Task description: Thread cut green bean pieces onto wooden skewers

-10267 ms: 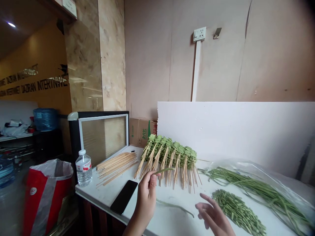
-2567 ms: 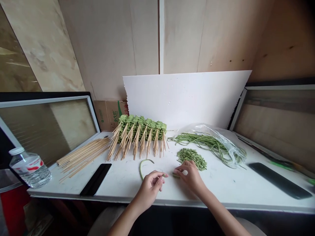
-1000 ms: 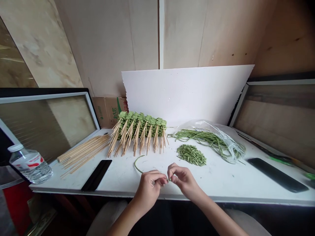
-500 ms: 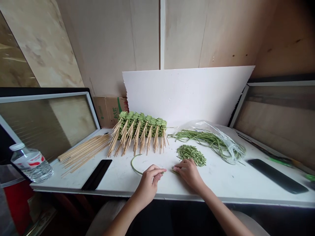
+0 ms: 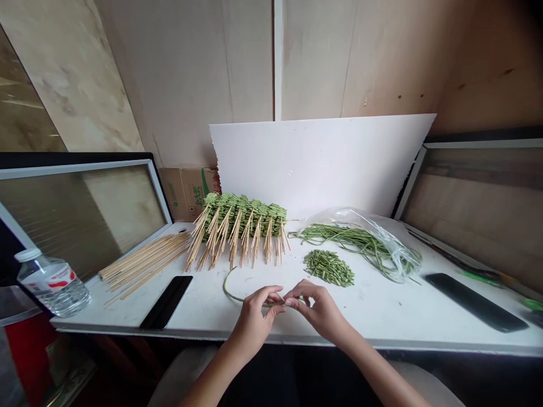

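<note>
Pale wood-panel wall [image 5: 190, 73] behind a white counter [image 5: 382, 311]; a white board [image 5: 322, 164] leans against it; glass-fronted cabinets [image 5: 85, 209] flank both sides; soft light.

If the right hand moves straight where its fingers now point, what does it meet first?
Probably the left hand: the right hand points leftward, their fingertips nearly meet on the green bean both pinch.

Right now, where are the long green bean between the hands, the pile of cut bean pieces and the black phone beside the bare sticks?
long green bean [image 5: 224, 287]: head view, curved free part.
pile of cut bean pieces [image 5: 328, 267]: head view, middle of the pile.
black phone [image 5: 166, 302]: head view, middle of its screen.
</note>
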`<state>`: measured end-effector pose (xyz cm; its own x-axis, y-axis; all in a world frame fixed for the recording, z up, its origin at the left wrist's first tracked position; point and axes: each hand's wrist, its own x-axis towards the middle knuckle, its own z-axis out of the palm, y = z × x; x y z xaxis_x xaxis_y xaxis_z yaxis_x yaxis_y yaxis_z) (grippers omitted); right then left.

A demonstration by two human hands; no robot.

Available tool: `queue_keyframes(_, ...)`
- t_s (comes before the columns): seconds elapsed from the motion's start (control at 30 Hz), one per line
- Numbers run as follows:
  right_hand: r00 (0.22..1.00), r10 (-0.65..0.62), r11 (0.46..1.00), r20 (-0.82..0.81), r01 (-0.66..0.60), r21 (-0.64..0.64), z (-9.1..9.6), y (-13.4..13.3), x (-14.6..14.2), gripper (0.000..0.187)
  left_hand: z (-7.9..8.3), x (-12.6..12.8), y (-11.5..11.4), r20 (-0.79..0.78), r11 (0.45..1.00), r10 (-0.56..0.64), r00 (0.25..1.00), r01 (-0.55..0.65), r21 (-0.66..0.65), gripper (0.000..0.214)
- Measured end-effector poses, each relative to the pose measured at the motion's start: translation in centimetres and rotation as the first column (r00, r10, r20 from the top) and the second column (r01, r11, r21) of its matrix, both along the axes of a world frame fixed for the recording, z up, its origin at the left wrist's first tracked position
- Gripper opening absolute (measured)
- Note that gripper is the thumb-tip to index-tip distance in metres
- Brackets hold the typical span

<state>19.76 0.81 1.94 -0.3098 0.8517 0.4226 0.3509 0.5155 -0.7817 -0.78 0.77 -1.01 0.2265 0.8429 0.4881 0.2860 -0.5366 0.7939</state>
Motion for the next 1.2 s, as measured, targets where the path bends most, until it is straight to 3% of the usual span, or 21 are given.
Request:
queue_keyframes(0.2,0.999,-0.042,0.998,0.027,0.04,0.049,0.1,0.3,0.7,0.03,0.4,-0.4,0.2,-0.102,0.997,0.032,0.994,-0.025,0.072,0.011)
queue_keyframes(0.33,0.995,0.001,0.993,0.103,-0.013,0.12,0.4,-0.4,0.0,0.023,0.4,-0.3,0.0,-0.096,0.993,0.028,0.995,-0.017,0.114,0.012)
queue_keyframes(0.5,0.998,0.03,0.985,0.051,-0.039,0.167,0.5,-1.1,-0.9,0.02,0.5,-0.1,-0.5,-0.16,0.99,-0.01,0.987,0.033,0.14,0.022)
queue_keyframes(0.6,0.998,0.061,0.993,-0.014,-0.059,0.104,0.3,-1.1,-0.9,0.025,0.5,0.1,-0.8,-0.175,0.983,-0.064,0.982,0.092,0.159,0.034)
queue_keyframes(0.73,0.98,0.137,0.99,-0.146,-0.141,-0.014,-0.5,-0.6,-0.6,0.033,0.6,0.2,-0.9,-0.116,0.976,-0.142,0.983,0.159,0.152,0.034)
queue_keyframes(0.93,0.893,0.309,0.92,-0.327,-0.368,-0.137,0.5,-1.0,-0.6,0.037,1.0,-0.6,-0.7,-0.11,0.969,-0.243,0.964,0.245,0.014,0.03)
queue_keyframes(1.0,0.911,0.259,0.943,-0.321,-0.311,-0.122,1.1,-0.9,-0.1,0.032,1.2,-0.9,-0.5,-0.118,0.973,-0.23,0.966,0.227,-0.038,0.027)
queue_keyframes(1.1,0.989,-0.002,0.999,-0.146,-0.005,-0.049,0.9,0.5,1.6,0.029,1.6,-1.0,-0.4,-0.118,0.98,-0.197,0.973,0.194,-0.035,0.024)
queue_keyframes(1.2,0.96,-0.261,0.965,0.101,0.258,0.048,-1.0,2.6,3.7,0.034,1.6,-1.0,-0.3,-0.134,0.985,-0.173,0.976,0.169,-0.039,0.032)
